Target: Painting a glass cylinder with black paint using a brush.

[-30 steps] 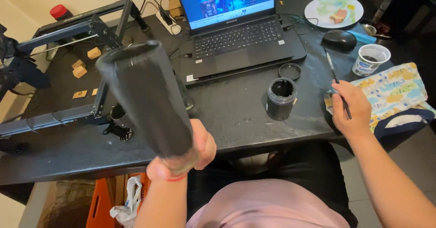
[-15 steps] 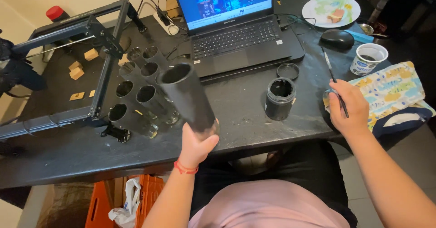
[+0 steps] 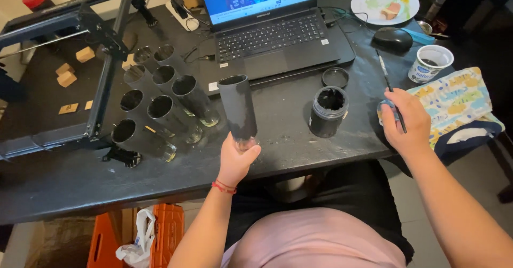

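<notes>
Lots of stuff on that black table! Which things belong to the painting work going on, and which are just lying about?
In use: black-painted glass in the left hand; brush in the right hand; open paint jar and its lid; row of painted glasses.

Lying about: laptop, mouse, plate, white cup, wood blocks, metal frame.

An open laptop (image 3: 272, 33) sits at the far middle of the black surface (image 3: 64, 188). Right of it lie a black mouse (image 3: 391, 37) and a paint-smeared plate (image 3: 385, 3). A black metal frame (image 3: 101, 38) stands far left, with small wooden blocks (image 3: 67, 75) inside it.
</notes>
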